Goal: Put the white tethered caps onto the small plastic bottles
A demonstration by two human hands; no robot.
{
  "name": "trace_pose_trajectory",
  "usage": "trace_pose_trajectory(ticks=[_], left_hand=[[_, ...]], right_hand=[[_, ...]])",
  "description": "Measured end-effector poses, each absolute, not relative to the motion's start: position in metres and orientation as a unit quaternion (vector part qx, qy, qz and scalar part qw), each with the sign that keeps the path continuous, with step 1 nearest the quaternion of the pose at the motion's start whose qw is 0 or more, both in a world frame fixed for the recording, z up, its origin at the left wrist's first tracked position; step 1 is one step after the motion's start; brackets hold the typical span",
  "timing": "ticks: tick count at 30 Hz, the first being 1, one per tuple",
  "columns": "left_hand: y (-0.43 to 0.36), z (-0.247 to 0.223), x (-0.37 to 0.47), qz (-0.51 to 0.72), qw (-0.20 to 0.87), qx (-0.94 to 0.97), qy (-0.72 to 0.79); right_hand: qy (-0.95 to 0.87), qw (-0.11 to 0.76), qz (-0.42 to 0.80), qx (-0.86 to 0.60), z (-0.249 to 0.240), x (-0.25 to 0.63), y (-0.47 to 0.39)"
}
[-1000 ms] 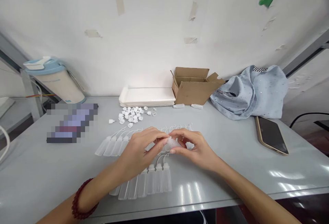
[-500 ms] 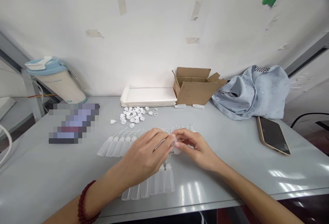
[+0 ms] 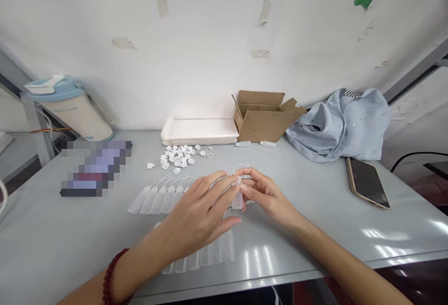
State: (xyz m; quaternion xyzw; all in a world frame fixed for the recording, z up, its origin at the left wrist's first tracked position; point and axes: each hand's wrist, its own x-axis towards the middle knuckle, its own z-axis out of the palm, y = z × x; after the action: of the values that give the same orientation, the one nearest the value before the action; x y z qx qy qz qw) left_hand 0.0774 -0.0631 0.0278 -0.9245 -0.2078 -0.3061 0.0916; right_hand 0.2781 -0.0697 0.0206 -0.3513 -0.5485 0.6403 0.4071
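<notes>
A small translucent plastic bottle stands nearly upright between my hands over the middle of the table. My right hand pinches it from the right with thumb and fingers. Over its left side reaches my left hand, fingers stretched out and thumb apart; whether the fingertips touch the bottle's top I cannot tell. Similar bottles with thin looped strings lie in a row at the left, partly hidden by my left hand. Another row of bottles shows below that hand.
Behind the rows lies a pile of small white caps. Farther back are a stack of white trays, an open cardboard box and two loose clear bottles. A blue cloth bag and a phone lie right; a tumbler leans left.
The bottle has come more upright and into fuller view in my right hand. My left thumb has moved away from it, down and apart from the fingers. The view has shifted slightly.
</notes>
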Motion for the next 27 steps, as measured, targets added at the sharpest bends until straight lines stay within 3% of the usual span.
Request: trace_pose_trajectory(ticks=[12,22,27], left_hand=[[-0.0616,0.0312,0.0750,-0.336,0.022,-0.920,-0.202],[-0.0618,0.0294,0.0734,-0.354,0.058,-0.915,-0.185],[-0.0620,0.0294,0.0743,-0.349,0.019,-0.920,-0.178]], right_hand=[[-0.560,0.406,0.637,-0.340,0.0239,0.2775,-0.0719],[-0.581,0.394,0.623,-0.344,0.0283,0.2749,-0.0745],[-0.563,0.398,0.643,-0.334,0.0258,0.2726,-0.0761]])
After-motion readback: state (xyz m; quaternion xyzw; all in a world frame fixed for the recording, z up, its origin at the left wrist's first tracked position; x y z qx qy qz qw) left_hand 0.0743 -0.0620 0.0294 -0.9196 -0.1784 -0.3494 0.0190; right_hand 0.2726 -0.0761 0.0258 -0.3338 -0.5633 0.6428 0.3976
